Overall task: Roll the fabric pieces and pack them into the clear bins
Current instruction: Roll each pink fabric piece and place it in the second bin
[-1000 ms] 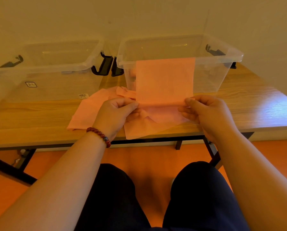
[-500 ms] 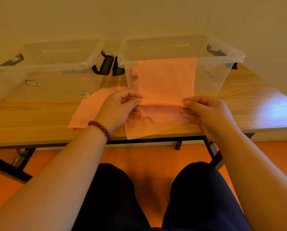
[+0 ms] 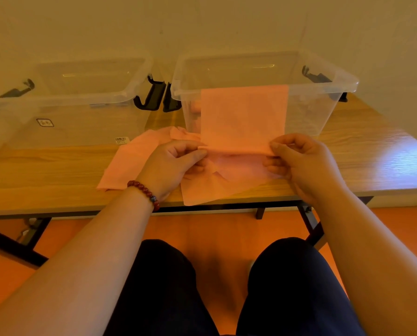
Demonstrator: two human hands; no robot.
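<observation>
A pink fabric piece [image 3: 243, 117] stands upright in front of the right clear bin [image 3: 323, 112], its top edge level with the bin's rim. My left hand [image 3: 176, 163] pinches its lower left corner and my right hand [image 3: 299, 158] pinches its lower right corner, where the bottom edge is turned into a narrow fold. Under my hands lie more pink fabric pieces [image 3: 134, 161], spread on the table and hanging slightly over its front edge. A second clear bin [image 3: 86, 110] stands to the left. Something pink shows faintly inside the right bin.
The wooden table [image 3: 45, 170] has black legs and an orange floor below it. Black latches [image 3: 154, 95] hang between the two bins. A wall stands close behind the bins. My knees are under the table's front edge.
The fabric's bottom edge has been turned up a little between my fingers, and both hands have shifted slightly away from me with it. The bins and loose pieces have not moved.
</observation>
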